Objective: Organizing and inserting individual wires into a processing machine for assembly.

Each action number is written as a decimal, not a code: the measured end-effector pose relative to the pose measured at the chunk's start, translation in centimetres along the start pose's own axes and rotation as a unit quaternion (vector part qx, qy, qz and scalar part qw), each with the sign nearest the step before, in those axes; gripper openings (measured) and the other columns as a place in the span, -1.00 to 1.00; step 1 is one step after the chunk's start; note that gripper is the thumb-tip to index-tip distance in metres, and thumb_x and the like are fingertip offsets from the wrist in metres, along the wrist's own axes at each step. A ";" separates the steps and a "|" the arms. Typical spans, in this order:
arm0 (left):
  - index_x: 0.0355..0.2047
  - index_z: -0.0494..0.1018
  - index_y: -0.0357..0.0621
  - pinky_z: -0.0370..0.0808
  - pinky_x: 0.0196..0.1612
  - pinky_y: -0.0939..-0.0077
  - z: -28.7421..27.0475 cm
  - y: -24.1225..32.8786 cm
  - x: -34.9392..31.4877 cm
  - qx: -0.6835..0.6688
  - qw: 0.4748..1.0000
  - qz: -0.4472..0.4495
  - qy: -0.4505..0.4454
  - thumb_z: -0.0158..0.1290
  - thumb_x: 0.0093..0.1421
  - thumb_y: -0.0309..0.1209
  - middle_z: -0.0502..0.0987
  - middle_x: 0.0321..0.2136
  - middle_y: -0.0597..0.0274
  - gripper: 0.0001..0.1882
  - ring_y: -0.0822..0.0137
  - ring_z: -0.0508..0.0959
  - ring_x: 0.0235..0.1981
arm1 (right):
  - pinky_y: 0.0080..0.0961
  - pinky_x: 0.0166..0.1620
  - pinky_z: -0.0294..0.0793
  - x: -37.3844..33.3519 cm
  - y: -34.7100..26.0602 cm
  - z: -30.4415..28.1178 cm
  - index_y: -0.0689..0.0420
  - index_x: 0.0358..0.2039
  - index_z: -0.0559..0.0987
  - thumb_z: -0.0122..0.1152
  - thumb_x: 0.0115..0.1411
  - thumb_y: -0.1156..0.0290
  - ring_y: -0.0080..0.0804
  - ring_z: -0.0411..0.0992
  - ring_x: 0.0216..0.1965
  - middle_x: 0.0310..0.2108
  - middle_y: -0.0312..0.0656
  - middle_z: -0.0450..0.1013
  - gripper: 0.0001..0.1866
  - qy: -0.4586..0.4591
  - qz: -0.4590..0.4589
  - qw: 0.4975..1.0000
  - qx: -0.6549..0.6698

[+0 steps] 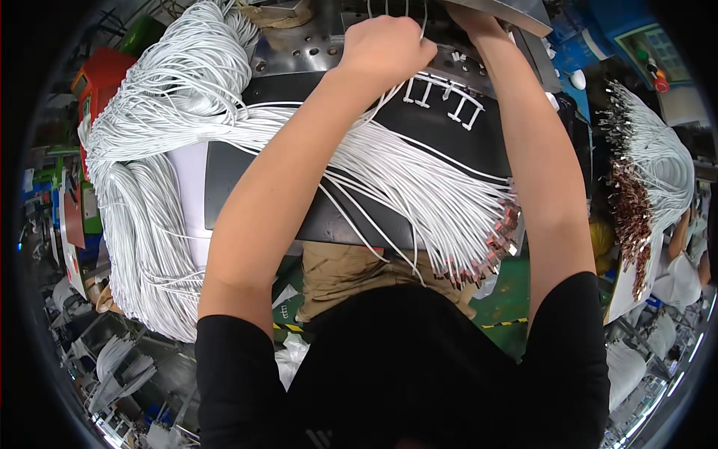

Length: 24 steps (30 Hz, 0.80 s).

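My left hand [387, 46] is closed, knuckles up, over the metal machine bed at the far side. A few white cables [381, 105] run out below it, and thin white strands [406, 7] show just beyond its fingers. My right arm reaches to the top edge, where only the wrist and part of my right hand [471, 15] show beside a metal block [516, 13]; its fingers are hidden. Between my forearms a thick bundle of white cables [404, 172] fans out to the right, ending in reddish-brown and silvery tips [499, 243].
White molded plastic runner pieces [445, 97] lie at the machine bed's [299, 54] near edge. A large heap of white cables [179, 75] hangs over the left side. Another cable bundle [654, 165] lies at the right. The black work surface [232, 187] has a near edge close to my body.
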<state>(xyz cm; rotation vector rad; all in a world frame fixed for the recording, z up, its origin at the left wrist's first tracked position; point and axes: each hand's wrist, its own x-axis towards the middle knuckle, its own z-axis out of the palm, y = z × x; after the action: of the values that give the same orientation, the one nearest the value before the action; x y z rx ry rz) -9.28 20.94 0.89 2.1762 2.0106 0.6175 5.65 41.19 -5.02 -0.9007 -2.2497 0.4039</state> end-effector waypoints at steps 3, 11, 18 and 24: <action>-0.41 0.64 -0.20 0.57 -0.16 0.13 0.2 0.6 0.7 -0.040 0.999 -0.025 -0.021 -0.01 0.21 -0.13 0.63 -0.44 -0.06 -0.61 -0.03 0.64 -0.30 | -0.24 0.00 0.44 -0.9 0.6 -1.0 0.22 -0.08 0.59 0.01 0.37 0.14 -0.12 0.51 -0.07 -0.10 0.08 0.55 -0.60 -0.054 -0.043 0.995 -0.070; -0.21 0.54 -0.20 0.44 -0.08 0.10 2.9 -4.3 0.2 0.118 0.978 0.044 0.167 0.01 0.25 -0.29 0.56 -0.29 -0.03 -0.75 -0.01 0.56 -0.22 | -0.16 0.20 0.29 -8.5 -14.6 -1.9 0.28 -0.03 0.55 -0.05 0.36 0.08 0.06 0.41 0.09 -0.01 0.13 0.50 -0.51 0.057 -0.106 0.986 -0.113; 0.15 0.40 -0.25 0.21 0.30 0.06 2.1 -2.2 1.3 0.167 0.976 0.005 0.139 -0.05 0.17 -0.37 0.45 0.11 -0.11 -0.49 0.01 0.42 0.17 | -0.22 0.10 0.40 -7.7 -12.9 -1.1 0.24 -0.10 0.58 0.05 0.32 0.14 -0.05 0.47 -0.03 -0.10 0.01 0.54 -0.60 0.092 -0.109 0.961 -0.237; 0.10 0.42 -0.26 0.28 0.23 0.04 3.1 -2.8 1.1 0.205 0.906 0.118 0.351 -0.06 0.19 -0.36 0.46 0.10 -0.13 -0.53 -0.04 0.43 0.15 | -0.26 -0.07 0.47 -8.9 -11.5 -0.3 0.19 0.00 0.57 0.14 0.29 0.13 -0.02 0.50 -0.10 -0.20 -0.04 0.55 -0.58 0.101 -0.054 0.936 -0.333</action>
<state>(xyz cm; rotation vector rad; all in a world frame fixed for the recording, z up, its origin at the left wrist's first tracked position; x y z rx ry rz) -10.66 22.93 -2.71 2.7590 2.3861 1.2673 5.00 26.78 -3.25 -1.0763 -2.2454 -0.5182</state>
